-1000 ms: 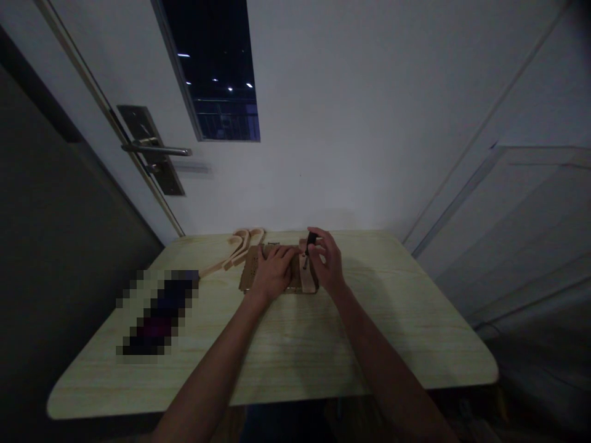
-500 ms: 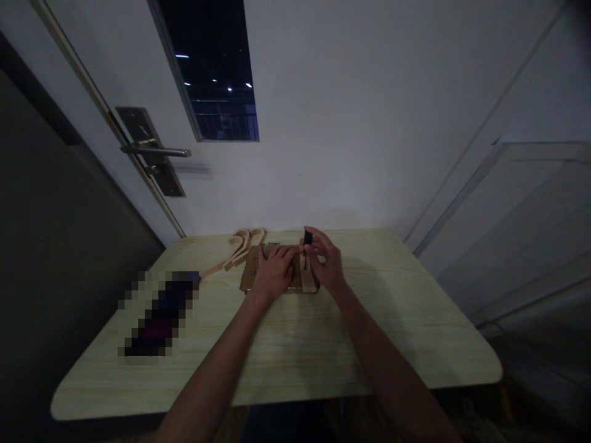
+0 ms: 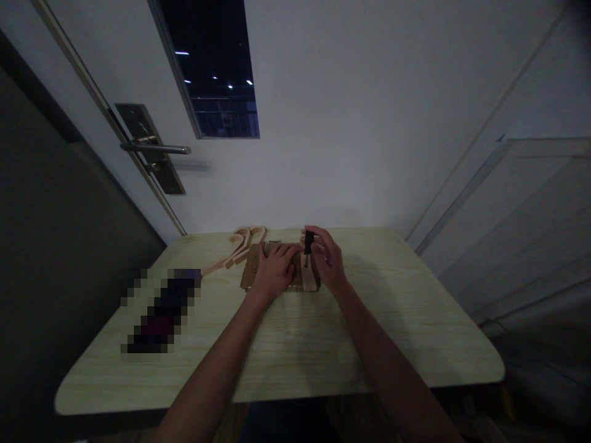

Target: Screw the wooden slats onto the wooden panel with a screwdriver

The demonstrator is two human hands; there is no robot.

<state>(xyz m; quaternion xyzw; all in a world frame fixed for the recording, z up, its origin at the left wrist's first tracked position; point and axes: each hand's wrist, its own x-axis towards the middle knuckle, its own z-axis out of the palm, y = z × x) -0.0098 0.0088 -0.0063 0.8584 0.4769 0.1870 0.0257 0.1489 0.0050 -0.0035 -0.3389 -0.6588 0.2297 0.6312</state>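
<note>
On the big table (image 3: 295, 357), the brown board (image 3: 252, 267) lies toward 12 o'clock, and the left hand (image 3: 276, 267) rests on it with fingers spread, maybe so it won't slide. At the board's 3 o'clock side, the right hand (image 3: 325, 253) is above the pale wood strip (image 3: 310, 282), pinching the black-handled tool (image 3: 309, 241) thin end down, likely to keep it steady.

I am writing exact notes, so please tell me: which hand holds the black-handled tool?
The right hand: it grips the black-handled tool, while the left hand lies spread on the brown board.
</note>
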